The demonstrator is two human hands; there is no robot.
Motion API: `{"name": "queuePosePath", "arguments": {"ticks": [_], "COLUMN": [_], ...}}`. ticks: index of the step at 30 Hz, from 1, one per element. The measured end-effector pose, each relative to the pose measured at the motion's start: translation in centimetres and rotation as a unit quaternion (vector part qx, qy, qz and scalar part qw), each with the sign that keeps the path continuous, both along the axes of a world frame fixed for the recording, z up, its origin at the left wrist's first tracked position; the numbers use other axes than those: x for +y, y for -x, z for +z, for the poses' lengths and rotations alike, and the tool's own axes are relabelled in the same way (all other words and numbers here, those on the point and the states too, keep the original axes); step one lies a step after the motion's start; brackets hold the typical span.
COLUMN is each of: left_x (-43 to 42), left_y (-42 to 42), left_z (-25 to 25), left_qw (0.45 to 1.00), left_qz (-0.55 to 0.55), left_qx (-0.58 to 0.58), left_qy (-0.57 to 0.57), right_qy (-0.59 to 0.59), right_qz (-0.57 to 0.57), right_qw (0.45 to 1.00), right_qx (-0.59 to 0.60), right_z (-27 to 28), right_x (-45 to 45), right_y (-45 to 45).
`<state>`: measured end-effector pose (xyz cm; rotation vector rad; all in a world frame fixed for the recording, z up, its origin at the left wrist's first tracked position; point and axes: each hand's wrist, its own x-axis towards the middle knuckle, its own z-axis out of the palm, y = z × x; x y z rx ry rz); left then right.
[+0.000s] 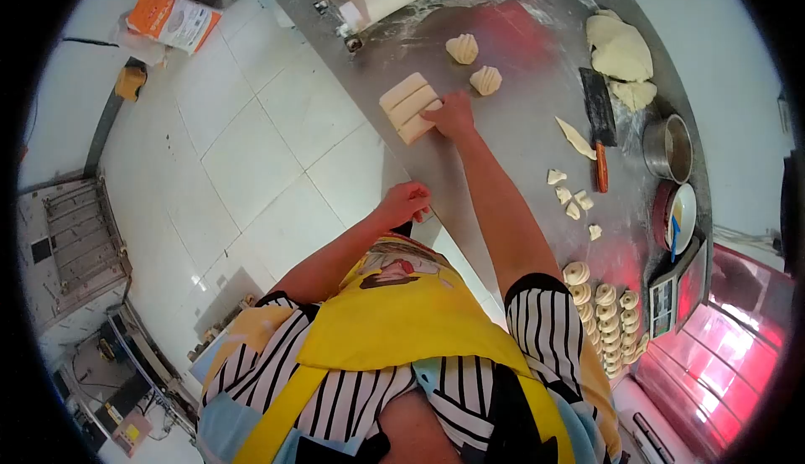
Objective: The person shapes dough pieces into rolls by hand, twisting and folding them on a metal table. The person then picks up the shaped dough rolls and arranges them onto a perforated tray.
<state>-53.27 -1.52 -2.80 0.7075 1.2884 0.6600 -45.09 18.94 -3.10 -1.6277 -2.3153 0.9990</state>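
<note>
My right hand (455,117) reaches over the metal worktop, its fingers closed on the right-hand end of a scored block of pale dough (407,103). The block lies flat in several parallel strips near the worktop's left edge. Above and right of that hand sit two ridged dough pieces, one higher (462,49) and one lower (485,80). My left hand (405,205) hangs beside the worktop edge in front of the apron, fingers curled; whether anything small is inside them is hidden.
A cleaver (598,112) lies right of centre, beside a dough sliver (576,138) and scraps. Further right are a dough mass (619,46), a metal pot (667,148) and a white bowl (685,216). Rows of coiled dough (605,312) stand lower right, by a scale (663,305).
</note>
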Motion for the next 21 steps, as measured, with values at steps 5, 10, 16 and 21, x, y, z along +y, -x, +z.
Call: {"name": "queuePosePath", "arguments": {"ticks": [5,10,16,21], "left_x": [4.1,8.8,7.4,5.0], "left_y": [-2.6,-4.2,-10.0,-15.1], "left_z": [0.0,1.5,4.2,6.5], "left_qw": [0.949,0.897,0.947,0.957], "left_qz": [0.134,0.132,-0.137,-0.214], "left_qx": [-0.278,-0.417,-0.282,-0.188], "left_qy": [0.065,-0.056,-0.066,-0.048], "right_qy": [0.154,0.199,0.266,0.176], "right_qz": [-0.073,-0.268,-0.296,-0.310], "right_qw": [0.971,0.847,0.845,0.875], "right_qx": [0.165,0.413,0.358,0.328], "right_z": [4.5,9.3,11.0,10.2], "right_x": [-2.5,-7.8,-15.9,-20.7], "right_y": [-3.3,-13.8,-22.8,-26.0]}}
